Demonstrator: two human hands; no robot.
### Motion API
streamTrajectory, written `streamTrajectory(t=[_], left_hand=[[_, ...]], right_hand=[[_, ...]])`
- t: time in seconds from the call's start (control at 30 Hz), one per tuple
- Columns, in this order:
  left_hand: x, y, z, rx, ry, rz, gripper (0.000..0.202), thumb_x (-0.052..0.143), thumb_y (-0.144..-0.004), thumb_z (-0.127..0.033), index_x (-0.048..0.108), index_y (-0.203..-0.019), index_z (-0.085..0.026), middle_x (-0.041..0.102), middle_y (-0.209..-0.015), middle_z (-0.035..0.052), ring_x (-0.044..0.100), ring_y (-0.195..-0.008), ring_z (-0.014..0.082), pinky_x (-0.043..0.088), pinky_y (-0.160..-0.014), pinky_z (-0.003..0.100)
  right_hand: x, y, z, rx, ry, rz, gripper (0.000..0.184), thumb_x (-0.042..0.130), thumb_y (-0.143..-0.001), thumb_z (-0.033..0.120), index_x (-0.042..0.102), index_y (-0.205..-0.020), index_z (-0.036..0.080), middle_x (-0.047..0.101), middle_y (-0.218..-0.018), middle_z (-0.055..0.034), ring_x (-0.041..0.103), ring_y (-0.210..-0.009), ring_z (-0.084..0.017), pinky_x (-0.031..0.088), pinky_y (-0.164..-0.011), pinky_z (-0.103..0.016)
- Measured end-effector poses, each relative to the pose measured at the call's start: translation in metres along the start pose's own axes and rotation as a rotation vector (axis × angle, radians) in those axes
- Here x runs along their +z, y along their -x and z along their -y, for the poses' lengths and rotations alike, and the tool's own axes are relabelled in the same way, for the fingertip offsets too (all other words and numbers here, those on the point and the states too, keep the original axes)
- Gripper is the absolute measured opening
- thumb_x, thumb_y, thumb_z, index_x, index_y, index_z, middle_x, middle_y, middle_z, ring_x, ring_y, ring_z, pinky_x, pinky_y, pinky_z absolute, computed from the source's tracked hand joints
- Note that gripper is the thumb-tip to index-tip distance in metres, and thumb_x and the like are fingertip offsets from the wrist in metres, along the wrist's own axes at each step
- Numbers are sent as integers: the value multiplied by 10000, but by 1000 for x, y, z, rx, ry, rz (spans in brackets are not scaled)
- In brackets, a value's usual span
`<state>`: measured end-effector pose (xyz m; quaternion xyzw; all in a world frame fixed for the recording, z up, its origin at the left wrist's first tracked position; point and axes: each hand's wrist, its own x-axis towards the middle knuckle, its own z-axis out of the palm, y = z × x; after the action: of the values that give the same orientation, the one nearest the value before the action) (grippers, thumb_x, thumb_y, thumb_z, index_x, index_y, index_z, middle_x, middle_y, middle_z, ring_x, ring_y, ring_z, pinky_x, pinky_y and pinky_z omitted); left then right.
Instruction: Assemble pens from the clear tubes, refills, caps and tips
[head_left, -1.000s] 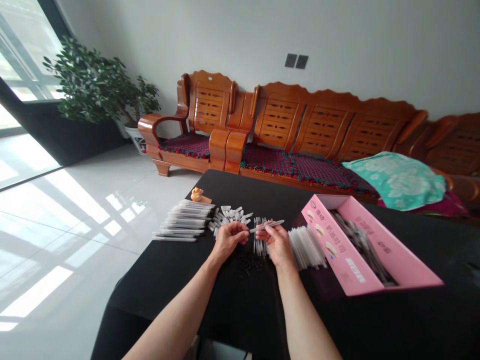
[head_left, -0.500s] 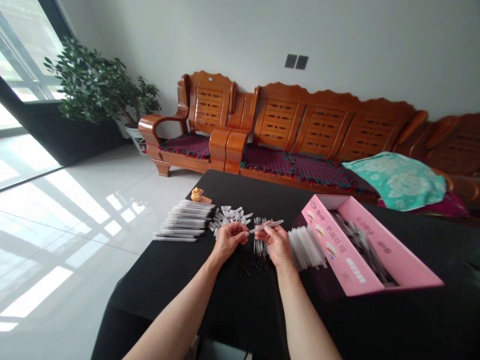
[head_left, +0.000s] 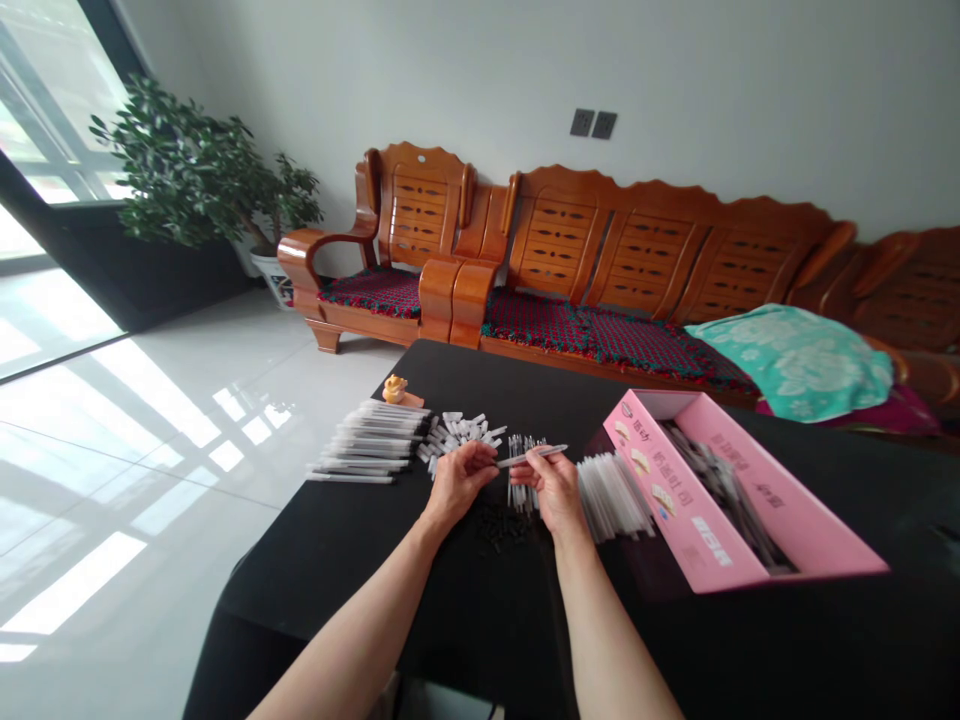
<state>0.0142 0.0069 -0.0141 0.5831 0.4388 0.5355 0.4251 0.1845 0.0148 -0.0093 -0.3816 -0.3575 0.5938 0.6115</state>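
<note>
A slim whitish pen (head_left: 555, 451) lies slantwise between my two hands above the black table. My right hand (head_left: 553, 484) is closed around its middle, thumb on top. At the pen's left end, my left hand (head_left: 459, 480) is closed in a pinch; its fingers hide that tip. Thin refills (head_left: 520, 494) lie in a row under and beside my right hand, with clear pen barrels (head_left: 611, 495) to their right. Small black plugs (head_left: 501, 527) are heaped just below my hands. Behind my left hand is a pile of whitish pen caps (head_left: 457, 428).
Capped pens (head_left: 371, 445) lie in a row on the table's left. A small yellow figurine (head_left: 394, 389) stands behind them. The pink box (head_left: 675, 500) on the right holds more dark and clear pen parts. A wooden sofa (head_left: 562, 240) stands beyond the table (head_left: 337, 570).
The right end of the pen has dipped slightly, and my right hand's thumb and fingers have shifted a little on it. My left hand has barely moved.
</note>
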Motion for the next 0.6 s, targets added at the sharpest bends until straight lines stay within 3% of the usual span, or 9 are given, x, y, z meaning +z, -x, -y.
streamTrajectory(t=[0.1,0.2,0.27,0.43,0.6], left_hand=[[-1,0,-3,-50,-3,5,305,668,-795,-383,657,-981,-141,668,-696,30,596,-556,126,468,-516,208],[-3,0,-7,-59,-155,-4,362,528,-887,-464,676,-850,-135,595,-536,3,509,-438,96,370,-439,184],[-4,1,-7,-44,-217,13,415,488,-906,-477,673,-762,-135,605,-551,10,491,-436,83,339,-437,179],[-3,-1,-4,-57,-179,42,375,563,-860,-467,638,-701,-136,555,-514,-14,451,-437,75,310,-438,174],[-2,-3,-1,-56,-40,16,324,717,-740,-423,647,-873,-135,606,-622,-8,506,-487,91,379,-473,182]], right_hand=[[0,-1,0,-15,-25,-16,289,797,-703,315,598,-844,160,739,-682,-48,717,-564,-196,605,-508,-273],[-1,-1,1,-26,-33,-16,289,799,-701,317,600,-841,160,739,-684,-49,719,-572,-195,608,-522,-276],[0,-1,1,-28,-27,-12,288,796,-703,320,599,-839,160,739,-686,-50,718,-572,-195,607,-521,-276],[0,0,1,-13,-13,-1,296,792,-704,334,594,-842,164,741,-696,-53,717,-567,-195,603,-510,-275],[0,0,0,-11,-13,-1,303,794,-700,337,596,-850,164,740,-696,-53,718,-570,-200,603,-511,-278]])
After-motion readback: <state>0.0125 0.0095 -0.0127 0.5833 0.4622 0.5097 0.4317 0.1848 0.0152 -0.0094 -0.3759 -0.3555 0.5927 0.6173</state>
